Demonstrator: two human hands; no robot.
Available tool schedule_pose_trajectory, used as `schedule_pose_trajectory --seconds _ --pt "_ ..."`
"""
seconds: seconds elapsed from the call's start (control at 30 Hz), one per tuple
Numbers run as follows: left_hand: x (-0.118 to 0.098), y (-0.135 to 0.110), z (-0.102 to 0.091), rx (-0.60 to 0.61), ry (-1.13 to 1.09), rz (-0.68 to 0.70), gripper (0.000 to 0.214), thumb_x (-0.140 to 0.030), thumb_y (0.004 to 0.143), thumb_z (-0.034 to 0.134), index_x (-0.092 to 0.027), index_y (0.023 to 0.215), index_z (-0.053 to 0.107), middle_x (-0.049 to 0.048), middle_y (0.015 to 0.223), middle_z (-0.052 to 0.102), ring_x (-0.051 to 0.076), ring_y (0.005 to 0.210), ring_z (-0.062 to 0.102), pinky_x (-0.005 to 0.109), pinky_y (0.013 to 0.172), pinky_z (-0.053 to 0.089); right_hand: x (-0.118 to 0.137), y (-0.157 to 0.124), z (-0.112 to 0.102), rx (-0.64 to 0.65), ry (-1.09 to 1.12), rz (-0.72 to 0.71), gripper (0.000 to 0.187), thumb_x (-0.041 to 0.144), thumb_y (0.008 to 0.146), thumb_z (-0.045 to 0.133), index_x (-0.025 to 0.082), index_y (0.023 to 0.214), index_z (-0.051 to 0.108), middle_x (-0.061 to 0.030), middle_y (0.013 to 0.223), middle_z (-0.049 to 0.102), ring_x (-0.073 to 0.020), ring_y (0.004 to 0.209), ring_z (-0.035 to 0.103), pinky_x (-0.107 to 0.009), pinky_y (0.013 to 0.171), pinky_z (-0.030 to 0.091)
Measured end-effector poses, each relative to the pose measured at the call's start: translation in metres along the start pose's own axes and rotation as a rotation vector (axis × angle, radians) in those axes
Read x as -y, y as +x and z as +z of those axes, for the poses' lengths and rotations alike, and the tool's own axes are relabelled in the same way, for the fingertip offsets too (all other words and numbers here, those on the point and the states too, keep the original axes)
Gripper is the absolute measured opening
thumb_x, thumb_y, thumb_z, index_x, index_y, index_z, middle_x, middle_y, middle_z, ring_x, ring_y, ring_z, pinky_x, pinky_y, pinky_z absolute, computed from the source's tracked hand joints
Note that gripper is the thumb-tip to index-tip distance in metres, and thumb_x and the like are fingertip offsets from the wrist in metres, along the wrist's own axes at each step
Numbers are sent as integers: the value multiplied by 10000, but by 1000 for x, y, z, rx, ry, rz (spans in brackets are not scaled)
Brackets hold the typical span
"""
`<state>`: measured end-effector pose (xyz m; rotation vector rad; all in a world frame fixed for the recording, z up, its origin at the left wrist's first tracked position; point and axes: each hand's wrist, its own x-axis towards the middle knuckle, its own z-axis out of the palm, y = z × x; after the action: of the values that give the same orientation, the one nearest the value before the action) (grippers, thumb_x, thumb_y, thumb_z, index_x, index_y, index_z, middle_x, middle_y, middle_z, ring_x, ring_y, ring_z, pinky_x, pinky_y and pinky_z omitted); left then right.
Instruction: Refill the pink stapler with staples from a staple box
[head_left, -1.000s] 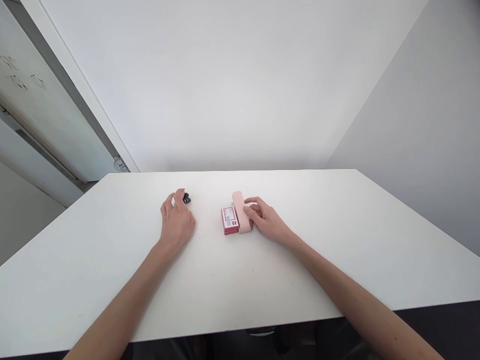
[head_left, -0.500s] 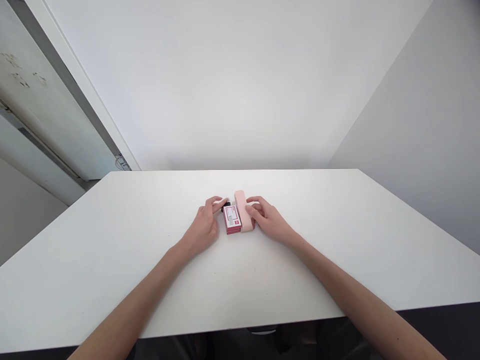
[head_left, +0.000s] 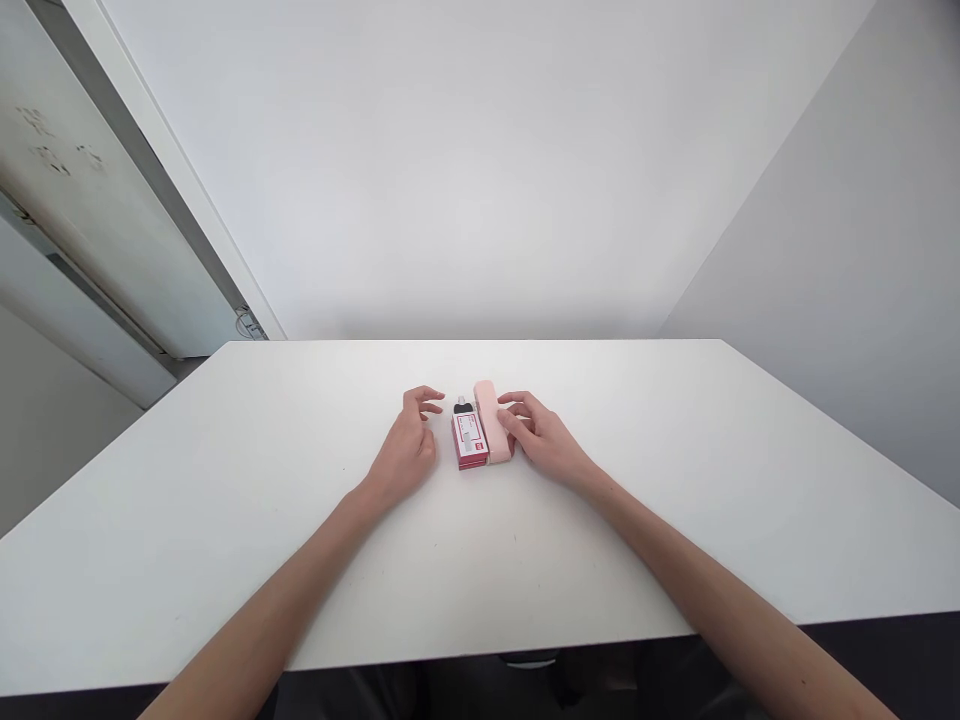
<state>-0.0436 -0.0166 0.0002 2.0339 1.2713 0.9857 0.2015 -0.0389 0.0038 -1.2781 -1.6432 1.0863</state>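
A pink stapler [head_left: 493,432] lies on the white table [head_left: 225,520] with a red and white staple box [head_left: 470,441] pressed against its left side. A small black binder clip [head_left: 463,407] rests just behind the box. My right hand [head_left: 541,438] rests against the stapler's right side, fingers curled onto it. My left hand [head_left: 409,446] hovers just left of the box, fingers apart and holding nothing, a short gap from the clip.
White walls meet behind the table's far edge. A grey door frame [head_left: 150,190] runs down at the left. The table's near edge crosses the bottom of the view, with dark space below it.
My left hand carried the black clip from the left of the table to just behind the staple box, let it go and drew back slightly. My right hand stayed on the stapler.
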Motion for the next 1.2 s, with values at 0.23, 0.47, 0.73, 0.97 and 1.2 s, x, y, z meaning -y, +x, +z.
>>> schedule_pose_trajectory --seconds 0.23,0.47,0.73,0.97,1.2 --pt "2 6 -6 -250 -92 -210 375 -53 776 412 -245 1098 429 91 1256 612 230 1147 646 449 967 518 10 4 -2 -294 -273 -359 238 444 999 531 266 1143 593 -100 1078 640 -267 978 620 -451 863 537" --pt "3 3 -6 -288 -122 -244 357 -54 775 432 -240 1078 456 85 1215 609 232 1132 627 435 958 508 54 30 -3 291 -728 -777 377 420 881 714 259 1217 652 -123 1246 654 -331 1231 563 -598 1167 364" --pt "5 0 -6 -271 -126 -246 302 -68 807 465 -247 1049 452 81 1208 622 233 1074 644 404 851 516 80 55 12 659 -895 -891 296 331 662 818 267 938 732 -61 1071 680 -310 1118 607 -626 1258 194" --pt "3 -3 -6 -244 -115 -261 204 -132 882 484 -248 1048 459 70 1189 651 195 873 659 365 731 503 84 60 28 784 -1003 -792 283 203 546 790 284 784 661 -2 870 612 -229 820 582 -602 1261 155" --pt "1 -4 -6 -222 -82 -248 214 -155 878 521 -247 1063 462 47 1142 676 168 734 620 362 695 486 79 53 12 744 -1042 -739 296 177 528 754 280 779 636 7 857 585 -190 721 517 -594 1253 152"
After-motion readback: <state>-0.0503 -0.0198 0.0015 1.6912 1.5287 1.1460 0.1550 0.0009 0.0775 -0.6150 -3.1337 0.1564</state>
